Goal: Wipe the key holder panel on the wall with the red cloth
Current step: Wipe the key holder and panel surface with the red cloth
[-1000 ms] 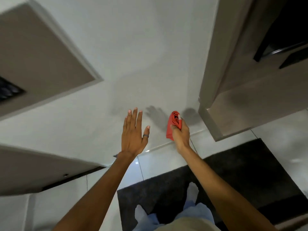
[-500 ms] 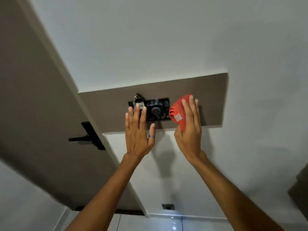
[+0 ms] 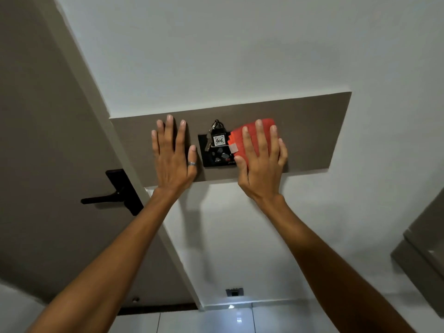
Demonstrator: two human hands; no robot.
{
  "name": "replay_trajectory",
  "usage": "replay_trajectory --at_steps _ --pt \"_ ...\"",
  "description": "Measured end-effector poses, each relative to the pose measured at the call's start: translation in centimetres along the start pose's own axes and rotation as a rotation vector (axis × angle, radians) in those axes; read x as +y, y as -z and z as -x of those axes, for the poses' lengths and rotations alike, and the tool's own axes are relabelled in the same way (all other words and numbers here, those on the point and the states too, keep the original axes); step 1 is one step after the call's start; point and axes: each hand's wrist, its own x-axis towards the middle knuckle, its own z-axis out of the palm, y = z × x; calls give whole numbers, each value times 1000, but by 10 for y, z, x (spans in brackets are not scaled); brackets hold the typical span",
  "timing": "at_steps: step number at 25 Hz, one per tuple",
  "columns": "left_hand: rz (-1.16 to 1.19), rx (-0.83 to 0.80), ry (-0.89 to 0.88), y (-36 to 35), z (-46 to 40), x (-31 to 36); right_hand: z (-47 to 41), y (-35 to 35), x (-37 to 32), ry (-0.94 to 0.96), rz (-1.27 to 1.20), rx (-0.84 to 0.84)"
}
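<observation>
A long grey-brown key holder panel (image 3: 312, 131) is fixed to the white wall. At its middle sits a black card slot (image 3: 217, 158) with a bunch of keys and a tag marked 406 (image 3: 219, 140) hanging in it. My right hand (image 3: 260, 164) presses the folded red cloth (image 3: 249, 134) flat against the panel, just right of the keys and over the slot's right edge. My left hand (image 3: 171, 157) lies flat on the panel left of the slot, fingers spread, a ring on the thumb, holding nothing.
A grey-brown door (image 3: 43, 140) with a black lever handle (image 3: 113, 195) stands at the left. A small wall socket (image 3: 234, 292) sits low near the shiny tiled floor (image 3: 240, 318). Furniture (image 3: 427, 248) juts in at the right edge.
My view rose from the floor to the wall panel. Both hands came up onto the panel; the left slid left of the keys, and the right flattened the cloth against the panel.
</observation>
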Motion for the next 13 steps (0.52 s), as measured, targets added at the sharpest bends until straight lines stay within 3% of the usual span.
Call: replay_trajectory --at_steps 4,9,13 --pt "-7 117 6 -22 -1 1 -27 -17 13 161 72 132" --pt "-91 191 -29 -33 -1 -2 1 -42 14 94 26 277" --pt "-105 221 -47 -33 -1 -2 -5 -49 -16 -126 -103 348"
